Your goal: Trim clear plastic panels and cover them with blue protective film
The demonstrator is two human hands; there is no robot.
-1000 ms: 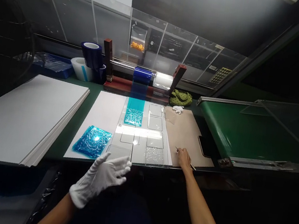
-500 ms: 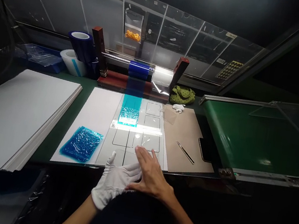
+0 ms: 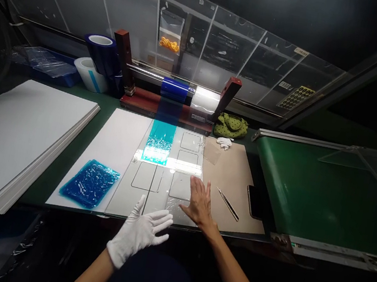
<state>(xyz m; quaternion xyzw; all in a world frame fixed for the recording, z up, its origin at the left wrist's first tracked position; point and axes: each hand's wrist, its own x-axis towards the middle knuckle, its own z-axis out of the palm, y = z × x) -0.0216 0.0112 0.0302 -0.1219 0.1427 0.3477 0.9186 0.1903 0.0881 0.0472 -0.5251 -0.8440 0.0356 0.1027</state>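
My left hand (image 3: pixel 141 231), in a white glove, is held palm up with fingers spread at the bench's front edge, and nothing lies in it. Bare and with its fingers apart, my right hand (image 3: pixel 200 203) is over the lower right of a clear sheet (image 3: pixel 139 200) marked with black rounded outlines. I cannot tell whether it touches the sheet. A strip of blue film (image 3: pixel 160 139) runs down from a blue film roll (image 3: pixel 174 89) onto the sheet's upper part. To the left, a stack of blue film pieces (image 3: pixel 90 183) lies on white paper (image 3: pixel 110 136).
A dark red roll stand (image 3: pixel 141 100) also bears a white roll (image 3: pixel 205 100). Tweezers (image 3: pixel 227 203) and a phone (image 3: pixel 254 201) lie right, near a green conveyor belt (image 3: pixel 309 193). A thick paper stack (image 3: pixel 32 130) is left. A green pouch (image 3: pixel 231 126) sits behind crumpled white cloth (image 3: pixel 224 142).
My hands have drawn apart: the right moved off the gloved left, to the right. The left fingers have spread. The view has shifted slightly.
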